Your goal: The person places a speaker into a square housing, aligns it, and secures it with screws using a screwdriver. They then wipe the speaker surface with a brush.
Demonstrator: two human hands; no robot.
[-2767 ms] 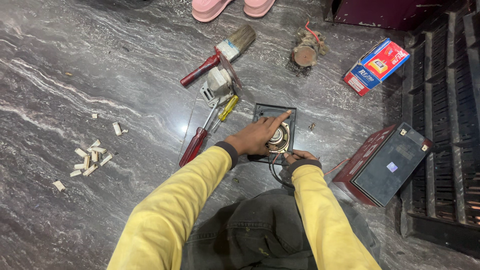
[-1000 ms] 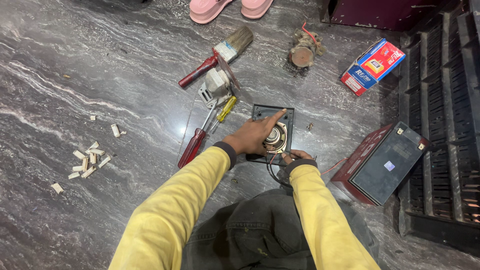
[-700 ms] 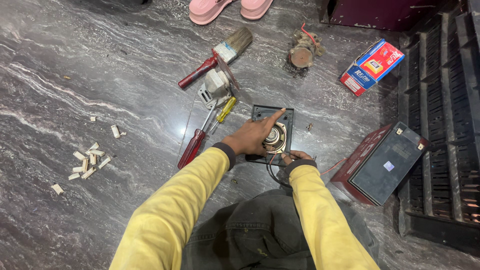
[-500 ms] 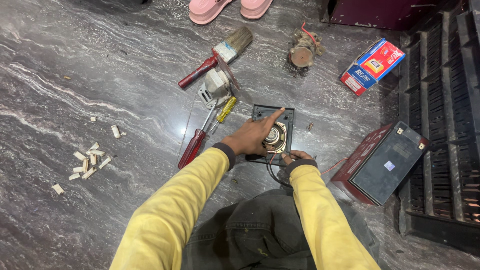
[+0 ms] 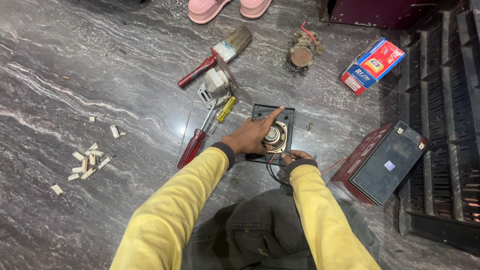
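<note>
Several small white scraps (image 5: 87, 162) lie scattered at far left on the grey marble floor (image 5: 100, 75). Further right, a red-handled screwdriver (image 5: 197, 140), a yellow-handled one (image 5: 225, 109) and a paintbrush (image 5: 216, 54) sit within easy reach. At centre, the left hand (image 5: 250, 137) lies spread over a small speaker (image 5: 275, 137) on the floor, forefinger stretched out, seemingly steadying it. The right hand (image 5: 295, 157) curls at the speaker's near edge by thin wires; whether it pinches them I cannot tell. A dark battery (image 5: 385, 162) rests at right.
</note>
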